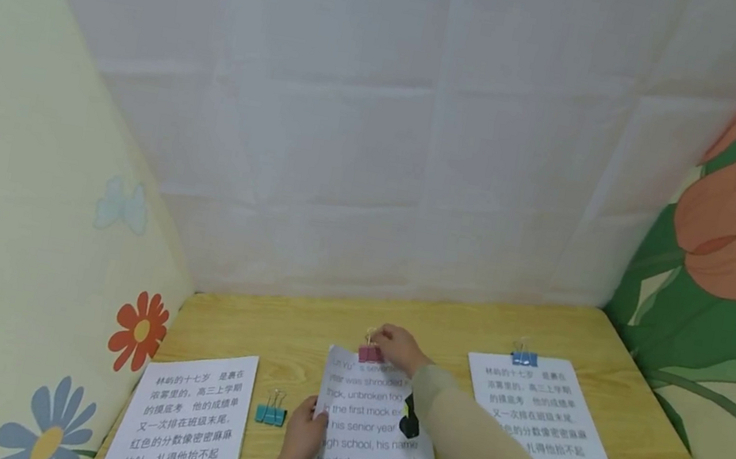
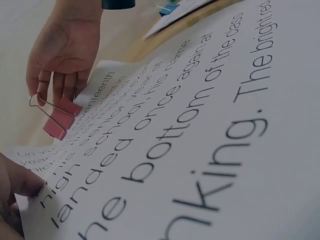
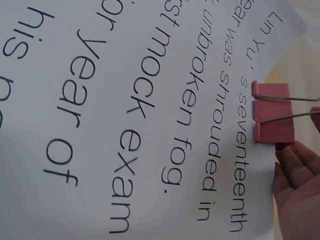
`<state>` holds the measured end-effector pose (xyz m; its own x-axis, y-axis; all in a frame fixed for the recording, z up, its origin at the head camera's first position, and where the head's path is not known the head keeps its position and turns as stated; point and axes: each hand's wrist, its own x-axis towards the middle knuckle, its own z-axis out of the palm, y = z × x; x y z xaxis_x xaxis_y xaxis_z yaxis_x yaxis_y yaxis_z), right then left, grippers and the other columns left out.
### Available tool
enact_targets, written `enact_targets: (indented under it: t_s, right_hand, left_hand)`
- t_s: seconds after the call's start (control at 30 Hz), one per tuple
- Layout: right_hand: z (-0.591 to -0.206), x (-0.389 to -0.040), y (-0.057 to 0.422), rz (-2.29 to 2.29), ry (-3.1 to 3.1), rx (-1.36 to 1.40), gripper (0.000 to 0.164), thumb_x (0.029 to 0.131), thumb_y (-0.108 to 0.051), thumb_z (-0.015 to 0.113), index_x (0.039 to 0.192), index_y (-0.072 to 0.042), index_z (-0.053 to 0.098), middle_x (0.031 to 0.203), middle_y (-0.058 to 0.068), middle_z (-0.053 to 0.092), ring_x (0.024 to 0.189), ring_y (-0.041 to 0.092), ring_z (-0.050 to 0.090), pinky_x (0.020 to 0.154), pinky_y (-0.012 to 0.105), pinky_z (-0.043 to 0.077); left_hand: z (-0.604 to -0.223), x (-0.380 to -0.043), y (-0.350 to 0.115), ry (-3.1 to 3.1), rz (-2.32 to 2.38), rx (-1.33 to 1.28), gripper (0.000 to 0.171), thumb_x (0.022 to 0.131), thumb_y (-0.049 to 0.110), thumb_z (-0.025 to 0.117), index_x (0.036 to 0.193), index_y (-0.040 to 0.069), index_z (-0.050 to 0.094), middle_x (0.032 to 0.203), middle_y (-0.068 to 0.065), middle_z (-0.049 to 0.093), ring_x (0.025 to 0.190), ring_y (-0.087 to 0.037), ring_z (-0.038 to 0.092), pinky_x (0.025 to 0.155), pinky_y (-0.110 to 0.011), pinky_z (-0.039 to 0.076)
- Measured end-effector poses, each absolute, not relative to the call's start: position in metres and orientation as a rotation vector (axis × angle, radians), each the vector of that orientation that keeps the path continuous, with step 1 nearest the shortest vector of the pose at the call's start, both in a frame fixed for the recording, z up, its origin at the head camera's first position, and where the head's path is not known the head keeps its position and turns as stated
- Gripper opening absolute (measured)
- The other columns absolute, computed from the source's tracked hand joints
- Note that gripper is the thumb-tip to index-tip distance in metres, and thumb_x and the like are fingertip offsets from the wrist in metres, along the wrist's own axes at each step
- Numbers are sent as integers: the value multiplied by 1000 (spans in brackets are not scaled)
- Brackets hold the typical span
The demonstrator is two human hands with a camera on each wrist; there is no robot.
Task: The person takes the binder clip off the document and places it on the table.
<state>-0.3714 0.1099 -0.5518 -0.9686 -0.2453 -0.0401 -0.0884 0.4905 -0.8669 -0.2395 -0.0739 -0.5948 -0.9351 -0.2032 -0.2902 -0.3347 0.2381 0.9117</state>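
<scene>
A stack of white sheets with large English print (image 1: pixel 375 455) lies in the middle, its upper part raised in the left wrist view. My left hand (image 1: pixel 302 436) holds its left edge, thumb on the printed face; the fingers behind are mostly hidden. On the top edge sits a pink binder clip (image 3: pixel 274 112), its wire handles (image 2: pixel 60 117) pointing away from the text. My right hand (image 1: pixel 398 347) grips the clip at its handles; in the right wrist view its fingers (image 3: pixel 302 165) are partly behind the clip and cut off by the frame.
A teal binder clip (image 1: pixel 270 413) lies on the wooden table (image 1: pixel 294 330) left of my left hand. Chinese-printed sheets (image 1: pixel 188 410) lie farther left. Another Chinese-printed stack (image 1: pixel 516 389) at right carries a blue binder clip (image 1: pixel 524 358). A white cloth (image 1: pixel 367 141) hangs behind.
</scene>
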Motion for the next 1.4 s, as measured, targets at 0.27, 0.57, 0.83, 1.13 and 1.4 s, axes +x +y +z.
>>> enact_targets:
  t_s: [0.27, 0.57, 0.83, 1.13, 1.4]
  right_hand:
    - [-545, -369, 117, -1453, 2478, -304, 21, 102, -21, 60, 93, -4, 67, 94, 5, 64, 87, 21, 57, 82, 38, 47]
    - [-540, -374, 120, -1525, 2389, -411, 52, 108, -26, 52, 148, 6, 49, 147, 24, 54, 139, 43, 47, 117, 53, 33]
    - [-529, -382, 124, -1612, 2295, -382, 52, 107, -22, 56, 149, 8, 47, 147, 24, 53, 138, 41, 48, 115, 52, 37]
    - [-531, -380, 126, -1709, 2195, -304, 60, 100, -14, 68, 150, 9, 43, 141, 23, 58, 134, 38, 52, 114, 50, 39]
    - [-530, -375, 131, -1801, 2062, -274, 55, 101, -11, 66, 145, 12, 43, 142, 27, 56, 128, 37, 58, 109, 47, 45]
  left_hand:
    - [-599, -238, -76, 2382, 1800, -502, 41, 105, 6, 46, 144, -6, 49, 105, -9, 65, 83, -20, 63, 76, -38, 54]
    - [-601, -235, -81, 2355, 1851, -508, 40, 104, 7, 47, 143, -4, 50, 99, -8, 67, 78, -21, 64, 69, -35, 54]
    - [-589, -234, -84, 2359, 1881, -492, 40, 106, 10, 47, 144, -1, 51, 96, -7, 66, 75, -21, 62, 67, -35, 52]
    - [-589, -232, -84, 2343, 1890, -527, 40, 105, 8, 46, 144, -1, 51, 99, -8, 65, 78, -22, 63, 69, -36, 52]
    - [-589, -231, -84, 2329, 1896, -500, 39, 105, 9, 46, 142, -1, 52, 98, -7, 66, 79, -21, 63, 71, -36, 52]
